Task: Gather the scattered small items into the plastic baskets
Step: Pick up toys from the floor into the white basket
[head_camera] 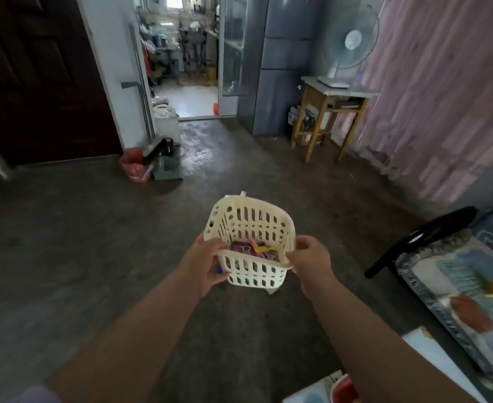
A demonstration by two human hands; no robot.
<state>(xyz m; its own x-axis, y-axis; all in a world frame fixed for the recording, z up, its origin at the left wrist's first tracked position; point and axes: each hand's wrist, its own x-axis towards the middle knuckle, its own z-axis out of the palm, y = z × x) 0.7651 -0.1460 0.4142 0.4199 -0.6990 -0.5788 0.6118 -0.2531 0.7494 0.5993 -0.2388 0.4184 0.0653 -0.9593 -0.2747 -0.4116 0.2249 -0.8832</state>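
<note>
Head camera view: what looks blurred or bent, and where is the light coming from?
Head view: soft overall, the cream slotted plastic basket sharpest; wide-angle lens bows the dark wooden door and pink curtain; daylight enters through the far window.

1. A dark door (35, 82) fills the upper left; bare grey floor (94, 242) spans the middle.
2. Top centre, a doorway (192, 94) opens on a daylit, cluttered room.
3. A grey fridge (280, 68) stands right of it; beside that, a wooden table (312, 112) carries a fan (352, 45).
4. A pink curtain (443, 97) covers the upper right; a patterned mat (457, 286) lies lower right.
</note>
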